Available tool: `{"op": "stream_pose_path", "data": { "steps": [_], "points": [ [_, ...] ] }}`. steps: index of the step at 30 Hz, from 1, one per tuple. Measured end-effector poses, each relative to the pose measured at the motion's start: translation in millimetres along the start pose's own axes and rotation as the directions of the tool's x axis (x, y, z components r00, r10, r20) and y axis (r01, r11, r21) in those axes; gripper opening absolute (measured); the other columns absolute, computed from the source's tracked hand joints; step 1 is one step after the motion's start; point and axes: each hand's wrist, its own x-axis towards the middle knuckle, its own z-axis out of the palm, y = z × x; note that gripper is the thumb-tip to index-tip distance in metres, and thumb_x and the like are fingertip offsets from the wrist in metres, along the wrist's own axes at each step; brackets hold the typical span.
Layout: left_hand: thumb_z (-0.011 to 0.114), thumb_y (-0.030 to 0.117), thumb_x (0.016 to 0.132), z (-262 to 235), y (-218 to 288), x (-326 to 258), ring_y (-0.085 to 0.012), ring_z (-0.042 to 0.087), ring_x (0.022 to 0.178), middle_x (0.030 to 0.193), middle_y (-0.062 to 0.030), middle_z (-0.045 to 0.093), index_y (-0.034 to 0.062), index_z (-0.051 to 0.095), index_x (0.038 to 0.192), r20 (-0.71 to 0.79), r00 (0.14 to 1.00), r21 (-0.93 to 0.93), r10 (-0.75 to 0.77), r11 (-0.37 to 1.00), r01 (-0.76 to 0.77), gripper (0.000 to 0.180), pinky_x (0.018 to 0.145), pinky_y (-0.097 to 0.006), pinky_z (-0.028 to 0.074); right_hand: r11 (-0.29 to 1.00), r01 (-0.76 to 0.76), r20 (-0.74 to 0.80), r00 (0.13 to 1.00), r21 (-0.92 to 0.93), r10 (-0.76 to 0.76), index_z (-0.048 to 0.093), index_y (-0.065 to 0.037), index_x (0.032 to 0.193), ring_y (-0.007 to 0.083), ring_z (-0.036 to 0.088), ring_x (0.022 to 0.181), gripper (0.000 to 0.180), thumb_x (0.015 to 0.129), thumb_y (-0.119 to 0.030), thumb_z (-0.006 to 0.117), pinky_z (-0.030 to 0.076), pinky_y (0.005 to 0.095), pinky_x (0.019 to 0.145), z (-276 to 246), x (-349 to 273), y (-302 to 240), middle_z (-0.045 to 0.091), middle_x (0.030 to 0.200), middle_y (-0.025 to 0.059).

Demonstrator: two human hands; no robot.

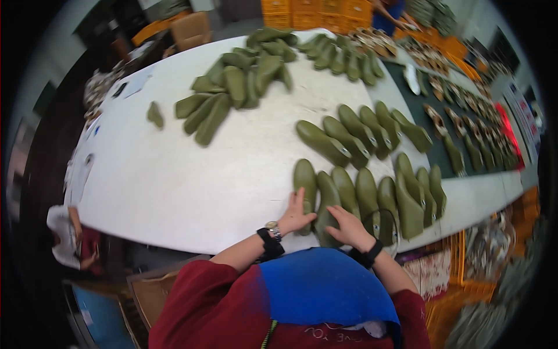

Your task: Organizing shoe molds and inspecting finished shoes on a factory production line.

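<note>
Lasts (304, 174), olive green, lie in a near row along the edge of the white desk (145, 180), and from my remote seat I see both bare hands at its left end. The left hand (296, 218) has its fingers spread over the first last, its thumb reaching toward the next one. The right hand (350, 228), fingers apart too, touches the second last (327, 189) from its right side; how firmly either hand presses, I cannot tell. Beyond them I have another row (354, 131) set at a slant, and farther off to the left a loose pile (235, 84) with lasts lying across one another. A single small last (155, 115) sits apart from that pile. On my right, a dark green mat (415, 113) carries shoes (435, 119) and more lasts. The left wrist wears a watch (273, 230); the right has a black band (375, 251).
</note>
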Motion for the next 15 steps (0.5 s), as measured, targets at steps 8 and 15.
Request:
{"op": "stream_pose_path", "data": {
  "steps": [8, 15],
  "points": [
    [0.067, 0.037, 0.075, -45.9, -1.9, 4.8, -0.0367, 0.030, 0.132, 0.138, -0.0317, 0.031, -0.0020, 0.015, 0.142, 0.258, 0.966, -0.145, 0.017, 0.989, 0.021, 0.094, 0.108, -0.037, 0.026, 0.950, 0.068, 0.326, 0.945, -0.305, 0.037, 0.047, -0.010, 0.126, 0.0403, 0.057, 0.095, 0.057, 0.075, -0.026, 0.066, 0.047, 0.0431, 0.085, -13.1, 13.7, -11.6, 0.037, 0.136, 0.0217],
    [0.064, 0.030, 0.072, -235.9, -127.6, 66.6, -0.0399, 0.048, 0.111, 0.120, -0.0255, 0.049, -0.0013, 0.036, 0.131, -0.408, 0.905, 0.333, -0.117, 0.904, 0.268, 0.072, 0.096, -0.043, 0.040, 0.950, 0.181, 0.335, 0.938, -0.253, -0.089, 0.051, -0.007, 0.120, 0.0352, 0.058, 0.096, 0.046, 0.079, -0.024, 0.062, 0.047, 0.0407, 0.083, -53.0, 45.1, -23.1, 0.059, 0.105, 0.0189]
  ]
}}
